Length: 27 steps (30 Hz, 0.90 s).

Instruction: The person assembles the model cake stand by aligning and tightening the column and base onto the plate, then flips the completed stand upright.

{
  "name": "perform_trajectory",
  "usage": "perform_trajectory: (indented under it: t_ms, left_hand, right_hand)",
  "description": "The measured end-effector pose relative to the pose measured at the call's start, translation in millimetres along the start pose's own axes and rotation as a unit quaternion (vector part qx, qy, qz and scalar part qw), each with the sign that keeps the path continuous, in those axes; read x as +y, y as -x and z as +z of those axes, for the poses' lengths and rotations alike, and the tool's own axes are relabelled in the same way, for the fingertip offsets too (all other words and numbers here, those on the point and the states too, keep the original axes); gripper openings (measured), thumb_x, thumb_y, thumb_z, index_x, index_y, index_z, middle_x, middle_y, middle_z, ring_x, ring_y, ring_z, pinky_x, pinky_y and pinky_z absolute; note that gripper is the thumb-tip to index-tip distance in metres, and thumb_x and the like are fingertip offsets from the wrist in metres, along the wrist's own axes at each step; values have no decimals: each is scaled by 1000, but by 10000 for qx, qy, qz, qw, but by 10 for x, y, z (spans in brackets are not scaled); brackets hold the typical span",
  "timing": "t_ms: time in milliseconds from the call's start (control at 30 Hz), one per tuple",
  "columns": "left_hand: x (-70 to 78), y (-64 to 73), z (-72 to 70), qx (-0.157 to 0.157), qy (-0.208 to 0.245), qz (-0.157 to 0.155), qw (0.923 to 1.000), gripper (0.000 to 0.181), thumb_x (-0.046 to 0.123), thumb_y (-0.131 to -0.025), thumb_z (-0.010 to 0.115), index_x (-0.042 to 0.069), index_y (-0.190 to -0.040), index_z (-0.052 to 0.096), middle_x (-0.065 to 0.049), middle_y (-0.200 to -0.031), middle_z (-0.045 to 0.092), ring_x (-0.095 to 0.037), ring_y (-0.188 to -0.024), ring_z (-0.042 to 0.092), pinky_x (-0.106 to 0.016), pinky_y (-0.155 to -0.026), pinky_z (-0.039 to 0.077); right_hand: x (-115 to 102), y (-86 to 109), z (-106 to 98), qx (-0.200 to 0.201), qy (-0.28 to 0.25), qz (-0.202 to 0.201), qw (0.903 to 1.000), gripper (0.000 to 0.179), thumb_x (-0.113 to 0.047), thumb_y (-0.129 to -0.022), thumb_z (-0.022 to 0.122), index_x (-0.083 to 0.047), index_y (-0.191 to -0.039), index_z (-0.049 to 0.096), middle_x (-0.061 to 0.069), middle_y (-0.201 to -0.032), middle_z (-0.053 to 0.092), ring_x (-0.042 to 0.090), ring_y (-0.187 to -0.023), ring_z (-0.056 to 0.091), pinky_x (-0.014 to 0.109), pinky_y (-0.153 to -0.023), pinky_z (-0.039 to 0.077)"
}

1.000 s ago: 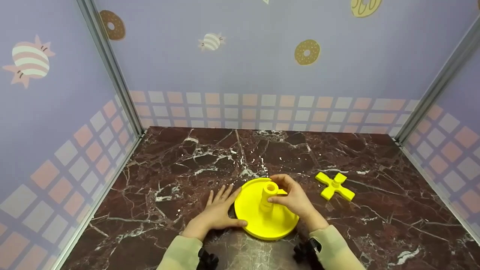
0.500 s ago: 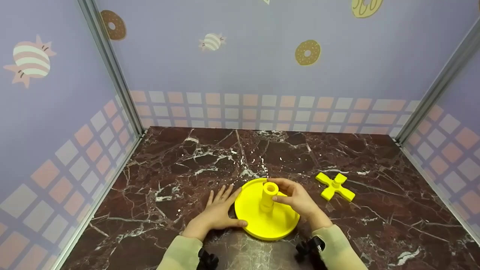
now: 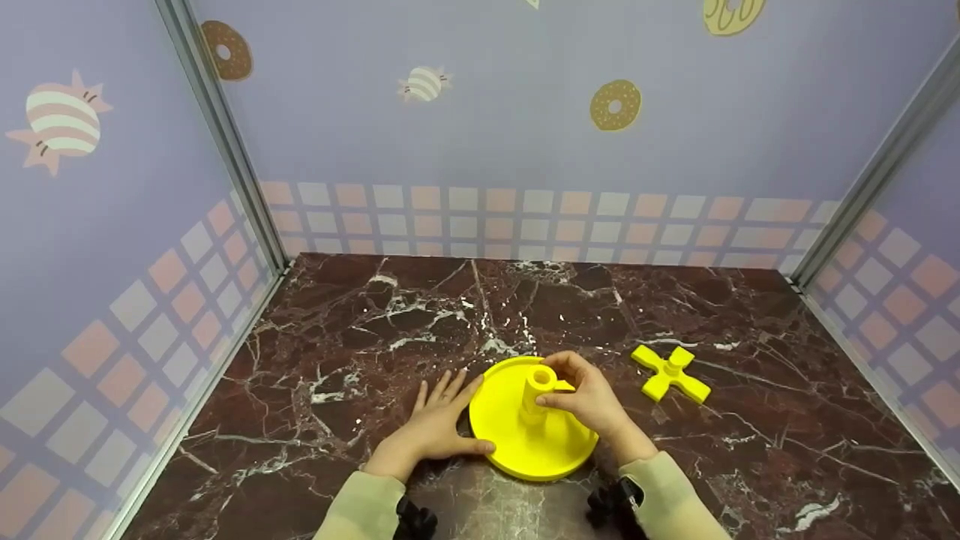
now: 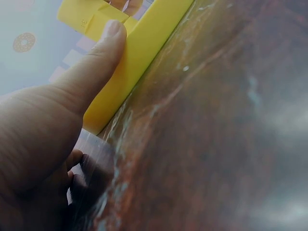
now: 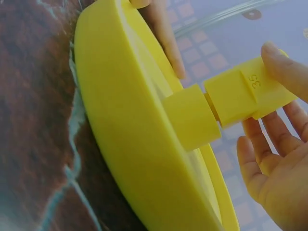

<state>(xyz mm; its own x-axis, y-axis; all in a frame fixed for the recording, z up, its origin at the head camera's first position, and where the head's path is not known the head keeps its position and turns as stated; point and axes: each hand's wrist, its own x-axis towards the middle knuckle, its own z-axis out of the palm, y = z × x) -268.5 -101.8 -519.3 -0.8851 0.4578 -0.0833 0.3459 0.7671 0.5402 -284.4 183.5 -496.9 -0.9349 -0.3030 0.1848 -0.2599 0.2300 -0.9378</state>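
Observation:
A round yellow dish (image 3: pixel 517 454) with a raised rim lies on the dark marble table, a short post (image 5: pixel 190 118) rising from its middle. On that post stands a yellow hollow tube (image 3: pixel 537 390) with "35" on its side and a small tab pointing right; a narrow gap shows between tube and post in the right wrist view. My right hand (image 3: pixel 592 401) pinches the tube near its top, thumb in front and fingers behind. My left hand (image 3: pixel 429 436) has its fingers spread along the dish's left side, with the thumb (image 4: pixel 108 45) resting against the rim.
A yellow four-armed cross piece (image 3: pixel 670 373) with a central peg lies on the table right of the dish. Small white specks (image 3: pixel 525 322) dot the marble behind it. Patterned wall panels (image 3: pixel 480 135) enclose the table at the back and both sides.
My right hand shifted slightly right with its fingers covering the tab, then came back left to pinch the tube as the tab shows again. Left hand and dish stay put.

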Motion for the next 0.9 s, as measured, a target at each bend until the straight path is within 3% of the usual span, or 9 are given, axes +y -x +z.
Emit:
perform_trajectory:
  t_ms: [100, 233, 333, 433, 767, 900]
  left_hand:
    - [-1, -1, 2, -4, -13, -9, 10000, 116, 72, -79, 74, 22, -167, 18, -17, -174, 10, -42, -161, 3, -68, -127, -6]
    - [-4, -6, 6, 1, -39, -14, 10000, 116, 72, -79, 74, 23, -167, 18, -17, -174, 10, -42, -161, 3, -68, -127, -6]
    - [-3, -7, 5, -25, -14, -36, 10000, 116, 74, -78, 73, 24, -167, 18, -16, -174, 10, -41, -162, 2, -67, -128, -7]
    - [-3, -8, 4, -56, -2, -71, 10000, 116, 75, -78, 73, 25, -167, 17, -14, -174, 9, -41, -162, 1, -67, -128, -7]
    - [-5, -11, 1, -42, -50, -44, 10000, 117, 75, -78, 73, 23, -167, 17, -16, -174, 9, -41, -162, 2, -67, -128, -7]
    - [-1, -13, -1, -63, -53, -64, 9999, 117, 76, -78, 72, 25, -167, 17, -14, -174, 9, -40, -162, 1, -66, -128, -7]
  right_hand:
    - [11, -3, -11, -194, -21, -76, 9998, 61, -9, -82, 86, 5, -134, 57, 24, -132, 65, 31, -122, 63, 25, -102, 52]
    - [-12, 3, -49, -580, -363, -77, 9976, 64, -10, -89, 80, 1, -145, 53, 24, -147, 57, 21, -131, 60, 19, -108, 47]
    - [-41, 10, -71, -791, -662, -11, 9947, 62, -10, -93, 74, 2, -149, 50, 27, -151, 53, 7, -128, 62, 18, -107, 49]
    - [-46, 8, -78, -895, -801, 66, 9927, 62, -8, -94, 73, 8, -148, 48, 33, -148, 52, 3, -120, 65, 19, -103, 53]
    - [-31, 3, -25, -250, -185, 221, 9993, 55, -11, -87, 82, 5, -134, 60, 22, -134, 66, 18, -119, 67, 30, -106, 54]
    - [-23, -2, 21, 23, 8, 153, 9999, 50, -9, -84, 85, 4, -126, 61, 20, -127, 68, 17, -115, 67, 30, -106, 52]
